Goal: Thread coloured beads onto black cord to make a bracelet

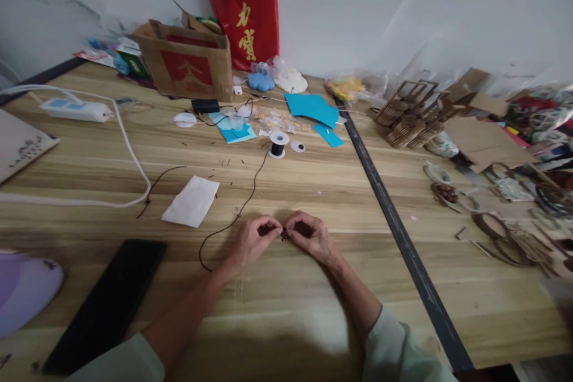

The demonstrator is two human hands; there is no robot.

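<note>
Both my hands meet over the wooden table, fingertips nearly touching. Between them is a small dark beaded piece [285, 235], partly hidden by the fingers. My left hand [258, 239] pinches its left side with thumb and index finger. From the right, my right hand [310, 235] pinches the same piece. A black cord [254, 188] curves from a white-rimmed spool [277, 145] down to the table beside my left wrist. Whether the cord joins the beaded piece cannot be made out.
White paper [191, 202] and a black flat object [107, 304] lie to the left, near a power strip [77, 110]. Behind stand a cardboard box [185, 62] and blue sheets [312, 108]. Small wooden baskets [405, 116] and coiled strips [492, 230] are right of a dark strip [394, 215].
</note>
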